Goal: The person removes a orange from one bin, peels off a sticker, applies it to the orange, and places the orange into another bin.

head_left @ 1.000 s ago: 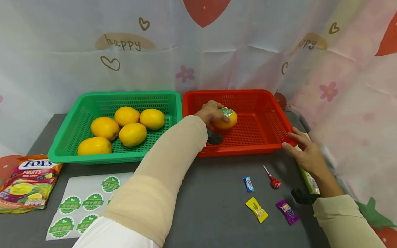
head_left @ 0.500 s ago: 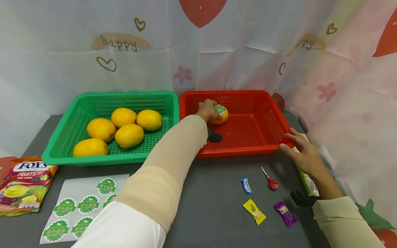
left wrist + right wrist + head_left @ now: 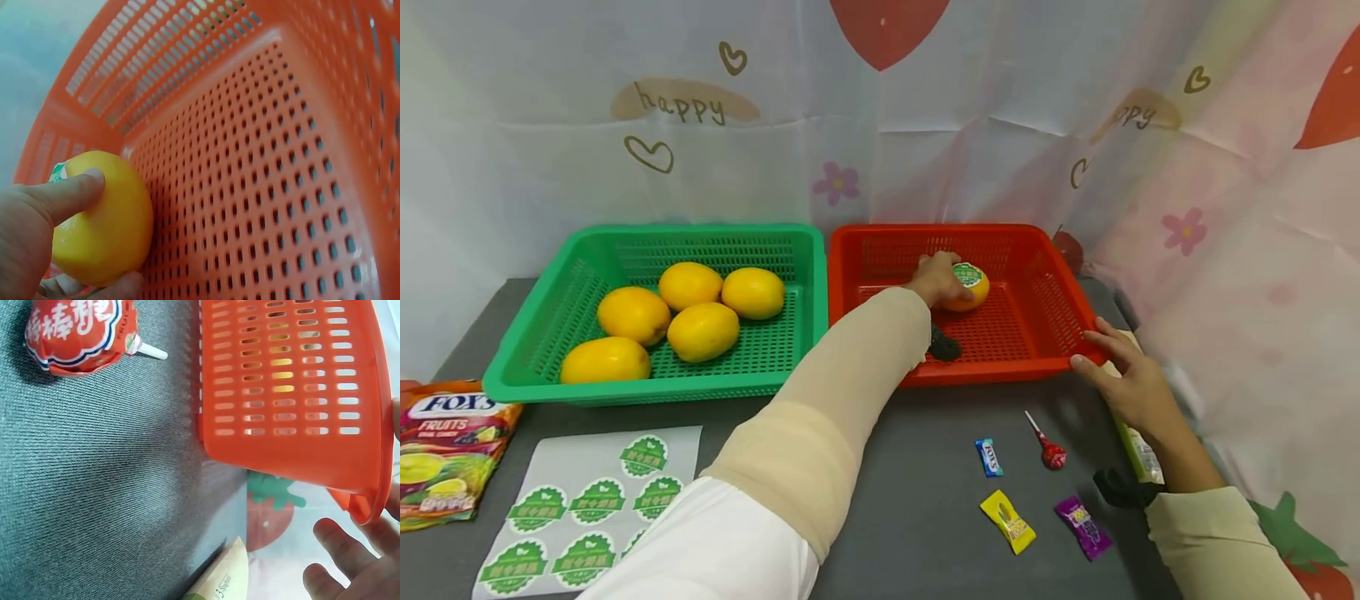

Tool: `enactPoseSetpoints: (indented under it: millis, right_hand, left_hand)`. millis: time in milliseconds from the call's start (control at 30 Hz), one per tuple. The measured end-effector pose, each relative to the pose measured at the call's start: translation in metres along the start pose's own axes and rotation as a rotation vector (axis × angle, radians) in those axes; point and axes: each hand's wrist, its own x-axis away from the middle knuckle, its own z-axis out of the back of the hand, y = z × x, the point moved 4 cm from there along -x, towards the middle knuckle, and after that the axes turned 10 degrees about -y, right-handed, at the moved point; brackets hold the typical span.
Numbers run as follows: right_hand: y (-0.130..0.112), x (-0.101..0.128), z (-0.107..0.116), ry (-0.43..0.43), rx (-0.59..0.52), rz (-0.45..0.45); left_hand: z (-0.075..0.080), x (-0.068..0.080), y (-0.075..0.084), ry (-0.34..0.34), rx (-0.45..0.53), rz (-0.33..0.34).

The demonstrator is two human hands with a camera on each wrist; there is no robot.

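Note:
In the head view my left hand (image 3: 938,280) grips a yellow lemon (image 3: 976,293) low inside the red basket (image 3: 1060,372). A round green-and-white sticker lies on the fruit. The left wrist view shows my thumb across the lemon (image 3: 115,212) and fingertips beneath it, close to the perforated floor. My right hand (image 3: 1131,379) holds the basket's front right corner, thumb toward the front and fingers along the right side. In the right wrist view those fingers (image 3: 350,553) sit around the rim, with two of them spread clear of it.
A green basket (image 3: 655,392) with several lemons (image 3: 703,332) stands left. In front lie a sticker sheet (image 3: 587,504) and a candy bag (image 3: 452,454). A lollipop (image 3: 1051,452) and blue (image 3: 989,457), yellow (image 3: 1008,522) and purple (image 3: 1083,527) wrapped candies lie front right.
Half a second ago the lemon was farther left and back in the red basket; my left hand has brought it right and slightly forward. My right hand stays at the corner.

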Motion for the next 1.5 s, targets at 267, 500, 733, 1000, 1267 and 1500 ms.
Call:
enactPoseSetpoints:
  millis: [267,500,733,1000,1267,1500]
  right_hand:
    - [-0.008,0.001,-0.005,-0.013,-0.006,0.047]
    - [-0.002,0.002,-0.003,0.008,0.001,0.032]
    - [-0.004,0.004,-0.005,0.003,-0.008,0.036]
    - [-0.004,0.004,-0.006,0.018,0.005,0.01]
    - [-0.003,0.003,-0.006,0.034,0.016,0.018]
    - [-0.004,0.004,-0.008,0.029,0.01,0.018]
  left_hand:
    - [0.017,0.016,0.009,-0.021,-0.044,-0.045]
    - [0.055,0.058,0.024,0.002,0.094,-0.205]
    - [0.091,0.126,0.024,-0.005,0.313,-0.294]
    - [0.131,0.195,-0.01,0.056,0.338,-0.352]
    - [0.17,0.261,-0.05,0.196,0.267,-0.317]
    - [0.195,0.307,-0.096,0.343,0.183,-0.33]
